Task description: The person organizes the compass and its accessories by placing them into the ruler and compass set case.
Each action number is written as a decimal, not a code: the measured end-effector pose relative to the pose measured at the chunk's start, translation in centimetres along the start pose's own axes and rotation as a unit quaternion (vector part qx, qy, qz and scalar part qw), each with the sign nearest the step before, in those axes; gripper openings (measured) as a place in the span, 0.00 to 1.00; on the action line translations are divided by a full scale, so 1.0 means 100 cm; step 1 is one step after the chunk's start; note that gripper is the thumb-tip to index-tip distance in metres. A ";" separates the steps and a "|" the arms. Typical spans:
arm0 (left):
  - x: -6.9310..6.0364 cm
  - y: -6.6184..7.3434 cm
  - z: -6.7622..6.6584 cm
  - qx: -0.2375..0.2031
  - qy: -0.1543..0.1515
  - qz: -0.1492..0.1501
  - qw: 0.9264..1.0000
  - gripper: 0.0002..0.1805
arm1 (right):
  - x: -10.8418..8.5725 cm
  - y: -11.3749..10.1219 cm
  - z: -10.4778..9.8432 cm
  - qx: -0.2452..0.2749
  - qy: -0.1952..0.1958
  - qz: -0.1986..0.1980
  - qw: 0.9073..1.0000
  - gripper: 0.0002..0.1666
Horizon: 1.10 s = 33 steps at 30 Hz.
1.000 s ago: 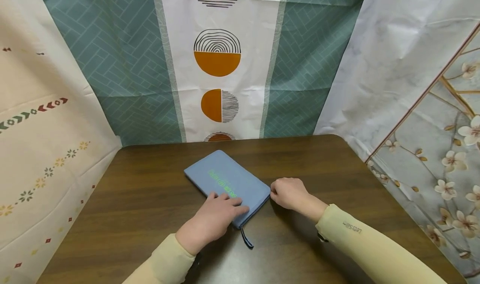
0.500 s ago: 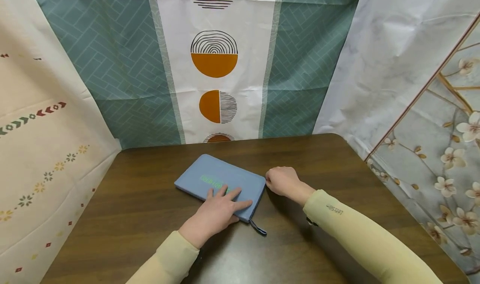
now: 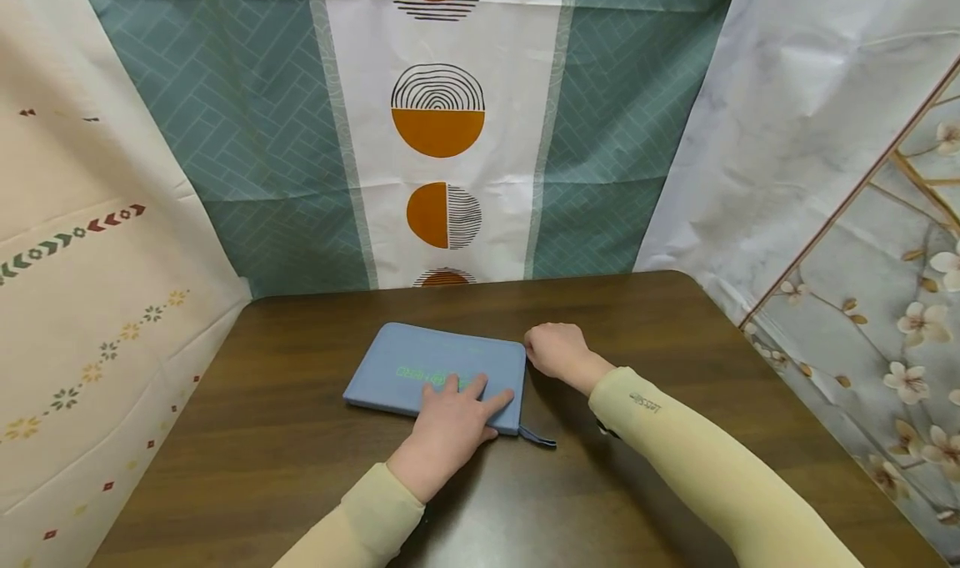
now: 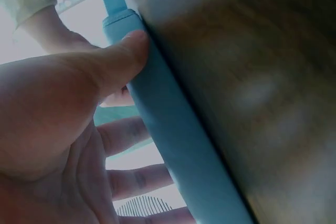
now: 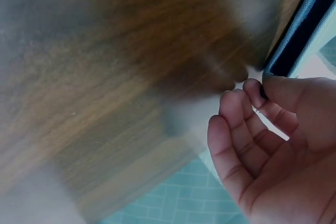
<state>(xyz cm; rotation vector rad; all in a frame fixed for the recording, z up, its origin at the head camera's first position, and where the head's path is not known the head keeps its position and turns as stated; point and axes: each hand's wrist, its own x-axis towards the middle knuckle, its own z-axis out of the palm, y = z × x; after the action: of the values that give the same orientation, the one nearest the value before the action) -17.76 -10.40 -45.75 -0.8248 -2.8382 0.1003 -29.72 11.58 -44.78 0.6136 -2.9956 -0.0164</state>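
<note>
A flat blue zip pouch (image 3: 442,355) with green lettering lies on the wooden table, its strap (image 3: 537,439) at the near right corner. My left hand (image 3: 450,422) rests on its near right part with the fingers spread across the top. In the left wrist view the thumb (image 4: 118,61) presses the pouch's long near edge (image 4: 173,129). At the far right corner my right hand (image 3: 558,349) pinches what looks like the zipper pull, mostly hidden by thumb and forefinger. Beside them the right wrist view shows a dark band (image 5: 302,40) between two blue edges.
The brown wooden table (image 3: 262,468) ends at a patterned green and white curtain (image 3: 457,151) behind. A cream cloth (image 3: 97,318) hangs at the left, a floral one (image 3: 900,343) at the right.
The pouch has turned counterclockwise, so its long sides run nearly left to right. My right hand moved away from me with its corner; my left hand has shifted slightly right with its fingers spread wider.
</note>
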 end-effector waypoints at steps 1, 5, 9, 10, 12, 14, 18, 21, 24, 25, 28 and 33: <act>0.000 0.000 -0.001 0.001 -0.005 -0.003 1.000 0.33 | 0.000 0.000 0.000 0.002 -0.001 -0.001 1.000 0.13; 0.000 0.001 -0.003 -0.004 -0.018 -0.007 1.000 0.30 | 0.001 0.001 0.002 0.009 -0.006 -0.004 1.000 0.15; 0.000 0.000 -0.003 -0.010 -0.020 -0.007 1.000 0.29 | 0.000 0.002 0.003 0.008 -0.010 -0.009 1.000 0.16; 0.000 0.000 -0.003 -0.011 -0.020 -0.007 1.000 0.29 | 0.000 0.002 0.003 0.009 -0.011 -0.009 1.000 0.16; 0.000 0.000 -0.003 -0.012 -0.019 -0.008 1.000 0.29 | -0.001 0.002 0.002 0.010 -0.015 -0.011 1.000 0.16; 0.000 -0.001 -0.003 -0.015 -0.019 -0.008 1.000 0.29 | -0.002 0.002 0.002 0.016 -0.025 -0.009 1.000 0.17; 0.001 -0.002 -0.002 -0.016 -0.013 -0.007 1.000 0.29 | -0.005 0.002 0.001 0.035 -0.044 -0.008 0.998 0.19; 0.001 -0.002 -0.002 -0.020 -0.008 -0.006 1.000 0.28 | -0.010 0.001 -0.002 0.044 -0.053 -0.012 0.998 0.19; 0.001 -0.002 -0.002 -0.025 -0.010 -0.006 1.000 0.28 | -0.015 0.000 -0.004 0.045 -0.056 -0.022 0.997 0.16; 0.001 -0.002 -0.002 -0.026 -0.011 -0.006 1.000 0.28 | -0.016 -0.001 -0.004 0.045 -0.055 -0.025 0.997 0.16; 0.001 -0.003 -0.002 -0.027 -0.012 -0.007 1.000 0.29 | -0.021 -0.003 -0.003 0.040 -0.049 -0.037 0.997 0.13; 0.001 -0.003 -0.002 -0.028 -0.008 -0.006 1.000 0.29 | -0.030 -0.007 -0.003 0.040 -0.044 -0.057 0.997 0.15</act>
<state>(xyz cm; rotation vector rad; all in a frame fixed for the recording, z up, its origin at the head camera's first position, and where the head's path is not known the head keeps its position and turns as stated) -17.92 -10.58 -45.51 -0.8216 -2.8716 0.0261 -26.63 12.08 -44.79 0.8123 -3.0531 0.0706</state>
